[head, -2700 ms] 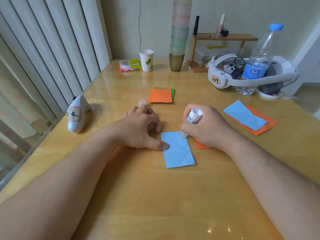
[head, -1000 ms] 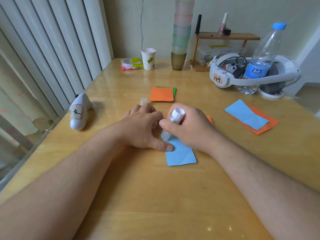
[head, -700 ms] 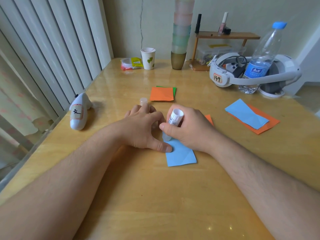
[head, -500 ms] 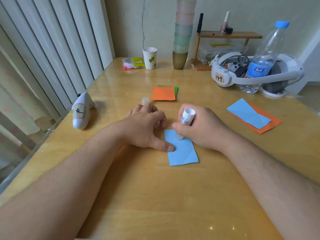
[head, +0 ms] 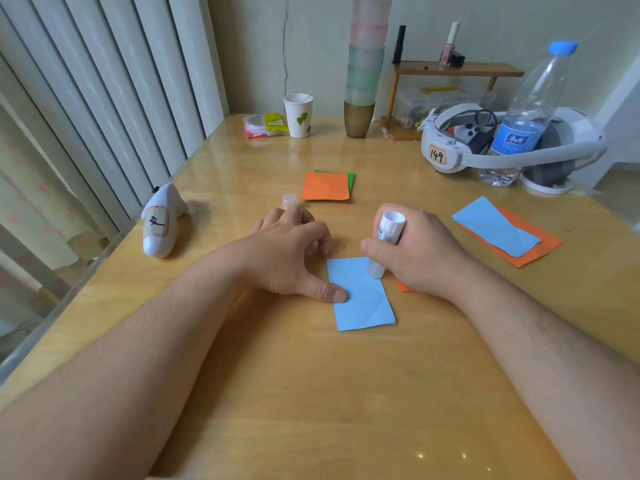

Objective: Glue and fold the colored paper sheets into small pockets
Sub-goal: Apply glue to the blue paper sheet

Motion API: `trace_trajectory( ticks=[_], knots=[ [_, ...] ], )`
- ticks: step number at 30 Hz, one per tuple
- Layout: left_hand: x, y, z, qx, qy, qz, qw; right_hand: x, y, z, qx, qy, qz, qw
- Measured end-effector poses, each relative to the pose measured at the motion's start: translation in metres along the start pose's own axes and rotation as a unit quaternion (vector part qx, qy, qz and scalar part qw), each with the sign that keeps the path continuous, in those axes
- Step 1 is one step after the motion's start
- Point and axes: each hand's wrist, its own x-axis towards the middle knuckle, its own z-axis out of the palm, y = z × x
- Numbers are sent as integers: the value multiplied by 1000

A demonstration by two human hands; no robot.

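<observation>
— What sort of premises is recorded?

— A room in a home is indicated. A glossy wooden table [head: 311, 393] is set into a corner, with vertical blinds [head: 114, 98] and a patterned curtain [head: 24, 202] along the left of the frame and a plain painted wall at the top.

— On what evidence is a home indicated?

— Personal articles are noted at the upper right: a nail polish bottle [head: 450, 46] on a small wooden shelf [head: 457, 69], a water bottle [head: 530, 109] and a headset [head: 502, 147]. A paper cup [head: 298, 116], a snack packet [head: 265, 125] and stacked tumblers [head: 363, 64] are found at the top centre, a soft toy [head: 161, 223] at the left.
</observation>
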Motion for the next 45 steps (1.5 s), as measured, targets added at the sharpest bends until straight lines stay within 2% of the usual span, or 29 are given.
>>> trace_trajectory(
  ticks=[5, 14, 21, 33, 45],
  knots=[
    [0, 1, -1, 2, -2, -2, 1000, 3, 0, 0, 80, 86, -1, 993],
    [-1, 5, 1, 22, -4, -6, 1000, 3, -19, 26, 58, -13, -69, 996],
    [-1, 7, 0, 25, -9, -12, 1000, 3, -21, 27, 65, -47, -65, 995],
    [-3, 6, 0, 5, -13, -7, 1000, -3, -11, 2, 1, -30, -17, 999],
    [-3, 8, 1, -25, -11, 15, 1000, -3, -10, -1, -26, -26, -5, 999]
  ],
)
